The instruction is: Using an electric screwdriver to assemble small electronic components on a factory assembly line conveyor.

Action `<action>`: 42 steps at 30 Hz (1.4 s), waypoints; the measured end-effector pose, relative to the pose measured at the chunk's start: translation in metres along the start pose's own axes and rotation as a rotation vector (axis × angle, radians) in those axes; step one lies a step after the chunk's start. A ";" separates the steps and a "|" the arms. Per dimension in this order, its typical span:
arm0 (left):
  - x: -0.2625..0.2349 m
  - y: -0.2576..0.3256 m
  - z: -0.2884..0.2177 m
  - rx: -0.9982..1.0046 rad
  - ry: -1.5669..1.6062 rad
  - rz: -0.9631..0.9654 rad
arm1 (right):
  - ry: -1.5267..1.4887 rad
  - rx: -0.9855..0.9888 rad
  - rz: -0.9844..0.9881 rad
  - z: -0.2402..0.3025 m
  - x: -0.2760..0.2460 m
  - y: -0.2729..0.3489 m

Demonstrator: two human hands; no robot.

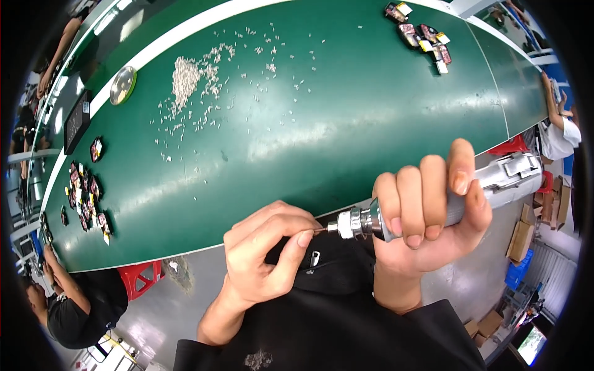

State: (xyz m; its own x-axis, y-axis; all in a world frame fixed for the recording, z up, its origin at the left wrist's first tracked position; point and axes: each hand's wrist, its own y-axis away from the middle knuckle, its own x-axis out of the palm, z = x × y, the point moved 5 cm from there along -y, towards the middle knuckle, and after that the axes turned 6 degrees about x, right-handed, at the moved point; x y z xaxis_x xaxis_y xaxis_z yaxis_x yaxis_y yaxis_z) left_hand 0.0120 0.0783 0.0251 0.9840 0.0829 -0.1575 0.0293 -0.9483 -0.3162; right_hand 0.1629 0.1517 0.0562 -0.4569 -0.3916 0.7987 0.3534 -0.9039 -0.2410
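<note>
My right hand (427, 216) is wrapped around a silver, cylindrical power screwdriver (510, 176), held level above the table's near edge. Its metal nose with a white collar (348, 223) points left. A thin dark bit or wire (320, 230) sticks out of the nose and reaches the fingertips of my left hand (266, 250). There the thumb and index finger are pinched together, with the other fingers curled behind. What lies between those fingertips is hidden.
On the green table (346, 123) lie a heap of small pale pieces (185, 77), scattered toward the middle, dark packaged parts at left (80, 191) and far right (427, 37), a round dish (123, 85) and a black box (77, 122). People sit at left (80, 309) and right (560, 133).
</note>
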 end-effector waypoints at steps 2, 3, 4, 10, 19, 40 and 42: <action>0.000 0.004 -0.004 -0.037 -0.005 0.026 | -0.052 0.000 -0.082 -0.005 -0.007 0.006; 0.003 0.002 -0.003 -0.050 0.012 0.054 | -0.067 -0.001 -0.122 -0.003 -0.009 0.006; 0.005 0.000 -0.002 -0.019 0.006 0.085 | -0.096 -0.012 -0.144 -0.004 -0.014 0.006; 0.019 -0.052 -0.016 0.115 -0.133 0.261 | -0.138 -0.144 -0.299 0.029 -0.038 0.013; 0.084 -0.230 0.017 0.332 -0.879 0.177 | -0.192 -0.270 -0.447 0.062 -0.076 0.023; 0.090 -0.198 0.025 0.453 -0.743 0.631 | -0.301 -0.251 -0.503 0.064 -0.091 0.045; 0.092 -0.175 0.018 0.518 -0.754 0.652 | -0.291 -0.231 -0.495 0.061 -0.088 0.045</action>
State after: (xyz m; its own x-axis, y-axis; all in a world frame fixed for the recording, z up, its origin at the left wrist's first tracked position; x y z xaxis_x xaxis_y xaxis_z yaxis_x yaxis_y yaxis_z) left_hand 0.0944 0.2575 0.0490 0.4222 -0.0516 -0.9051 -0.7014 -0.6510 -0.2901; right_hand 0.2689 0.1565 0.0090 -0.2681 0.1173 0.9562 -0.0444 -0.9930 0.1094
